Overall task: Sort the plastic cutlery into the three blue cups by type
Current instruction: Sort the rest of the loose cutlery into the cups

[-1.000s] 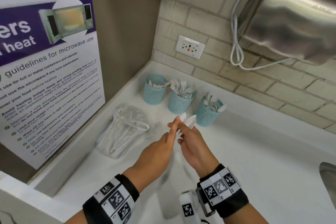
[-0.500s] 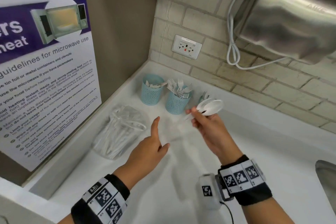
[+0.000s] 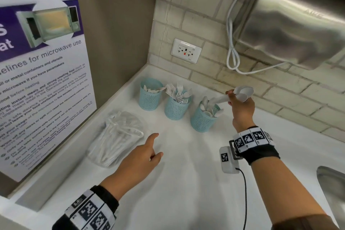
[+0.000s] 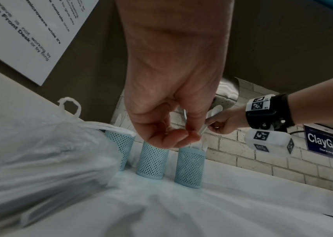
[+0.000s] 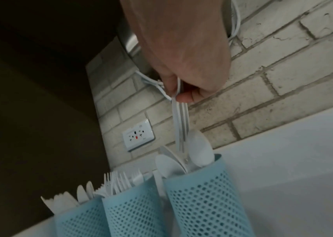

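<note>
**Dropping the spoons handle-first into the right-hand cup**

The right hand (image 3: 240, 104) was pinched around a small bunch of white plastic spoons (image 3: 242, 92), bowls up and toward the brick wall, handles slanting down toward the spoon cup (image 3: 202, 120), the rightmost of the three blue mesh cups. In the right wrist view the handle tips had reached the cup's mouth, in among the spoon bowls already standing there; whether they touched the rim could not be told. The fork cup (image 3: 176, 107) stood just beside it in the middle, and the knife cup (image 3: 149, 96) on the far left.

The left hand (image 3: 139, 157) held nothing: it hovered above the white tabletop (image 3: 186, 183), index finger out and the others loosely curled, near the clear plastic bag (image 3: 115, 136) that held the unsorted cutlery.

To do this step well, the handles probably needed to be threaded into a gap between the standing spoons rather than pressed onto their bowls, since the light cup looked easy to tip. Bringing the bunch closer to upright before letting go would likely have helped it slide down cleanly. A gentle release, fingers parting only once the tips were well inside, seemed the safer course. The free hand could have steadied the cup or reached into the bag for more.
</note>
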A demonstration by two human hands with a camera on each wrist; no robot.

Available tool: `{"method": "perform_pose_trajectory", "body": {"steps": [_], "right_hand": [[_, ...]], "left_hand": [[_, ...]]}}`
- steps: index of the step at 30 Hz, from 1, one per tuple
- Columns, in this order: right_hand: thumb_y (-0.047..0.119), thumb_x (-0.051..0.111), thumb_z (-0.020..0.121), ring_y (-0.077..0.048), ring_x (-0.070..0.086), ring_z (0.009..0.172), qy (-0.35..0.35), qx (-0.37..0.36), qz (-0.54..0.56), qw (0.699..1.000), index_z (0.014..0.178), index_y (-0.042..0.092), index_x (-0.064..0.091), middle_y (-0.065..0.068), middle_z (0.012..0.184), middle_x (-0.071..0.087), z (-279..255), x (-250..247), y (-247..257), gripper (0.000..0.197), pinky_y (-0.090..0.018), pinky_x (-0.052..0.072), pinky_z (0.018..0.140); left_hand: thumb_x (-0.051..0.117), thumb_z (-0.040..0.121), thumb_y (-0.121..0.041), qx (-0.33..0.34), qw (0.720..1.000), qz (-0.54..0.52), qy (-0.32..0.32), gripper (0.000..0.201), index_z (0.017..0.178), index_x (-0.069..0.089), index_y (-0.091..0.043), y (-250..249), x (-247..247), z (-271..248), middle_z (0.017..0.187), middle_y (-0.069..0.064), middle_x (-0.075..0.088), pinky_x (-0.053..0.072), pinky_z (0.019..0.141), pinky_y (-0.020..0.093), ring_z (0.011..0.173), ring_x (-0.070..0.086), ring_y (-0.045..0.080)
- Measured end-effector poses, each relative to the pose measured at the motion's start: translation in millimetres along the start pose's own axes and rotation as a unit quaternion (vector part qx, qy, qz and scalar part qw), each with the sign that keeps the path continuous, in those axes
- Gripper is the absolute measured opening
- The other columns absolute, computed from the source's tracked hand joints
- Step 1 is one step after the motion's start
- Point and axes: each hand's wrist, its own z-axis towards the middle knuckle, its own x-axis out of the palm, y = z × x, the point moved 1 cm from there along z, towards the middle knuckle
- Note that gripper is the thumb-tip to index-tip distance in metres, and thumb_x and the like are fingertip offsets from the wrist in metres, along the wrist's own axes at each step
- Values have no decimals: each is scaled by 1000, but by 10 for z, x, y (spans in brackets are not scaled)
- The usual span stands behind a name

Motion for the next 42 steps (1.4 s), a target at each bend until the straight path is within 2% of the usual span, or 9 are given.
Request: {"method": "perform_pose_trajectory", "body": {"steps": [3, 5, 8, 15, 19, 23, 26, 34, 42], "right_hand": [[23, 67, 86, -21, 67, 80, 19, -12, -98, 995, 80, 20, 60, 0, 82, 67, 52, 43, -160, 9, -43, 54, 89], [25, 65, 85, -29, 67, 87, 29, -20, -149, 988, 89, 14, 61, -7, 88, 68, 56, 45, -219, 12, -44, 54, 85], [23, 63, 86, -28, 66, 90, 44, -33, -177, 983, 101, 7, 62, -10, 96, 69, 61, 41, -263, 22, -30, 47, 73], [14, 63, 88, -11, 57, 92, 50, -58, -166, 983, 118, 13, 59, 1, 109, 63, 13, 33, -170, 30, -7, 37, 62], [17, 61, 88, -14, 58, 90, 52, -107, -223, 967, 124, 22, 58, -2, 118, 60, 0, 30, -136, 36, -20, 39, 76], [14, 58, 90, -15, 58, 78, 63, -184, -304, 933, 125, 19, 59, -7, 119, 60, -2, 45, -110, 36, -19, 35, 74], [15, 59, 90, -16, 61, 80, 93, -205, -324, 919, 122, 17, 62, -8, 121, 61, -12, 75, -133, 32, -23, 43, 78], [18, 50, 93, -23, 55, 119, 167, -131, -444, 871, 126, 19, 61, -6, 132, 60, -26, 141, -200, 35, -21, 35, 89], [12, 54, 92, -25, 64, 99, 151, -213, -379, 888, 119, 14, 65, -13, 121, 61, -268, 145, -99, 29, -24, 43, 83]], "left_hand": [[50, 95, -34, -1, 1000, 9, -3, 60, 147, 20, -27, 17, -11, -10, 76, 0, 61, 50, 65, 25, 57, 54, 6], [50, 95, -34, 0, 1000, 9, -6, 59, 146, 21, -28, 29, -17, -14, 75, -2, 60, 50, 65, 24, 57, 54, 6], [51, 95, -34, 3, 1000, 8, -5, 58, 145, 23, -27, 41, -17, -15, 74, -3, 59, 49, 65, 23, 59, 55, 6], [50, 95, -33, 11, 1000, 2, 5, 55, 144, 26, -27, 43, -15, -8, 75, -1, 60, 47, 64, 22, 59, 55, 6], [50, 95, -34, 18, 1000, 11, 19, 51, 142, 31, -28, 45, -5, -13, 73, -6, 58, 48, 64, 20, 60, 55, 7], [49, 95, -35, 19, 999, 6, 33, 50, 141, 32, -29, 54, 8, -24, 77, -2, 61, 52, 70, 29, 64, 57, 9], [49, 95, -35, 21, 999, 8, 37, 50, 141, 31, -29, 52, -4, -32, 79, 1, 63, 52, 70, 29, 67, 59, 12], [50, 95, -35, 28, 999, 4, 34, 50, 141, 33, -28, 77, -19, -32, 80, -3, 62, 49, 70, 23, 64, 56, 7], [49, 95, -33, 35, 999, 16, -39, 38, 133, 45, -28, 54, -156, -30, 72, -11, 53, 40, 66, 11, 64, 51, 3]]}}
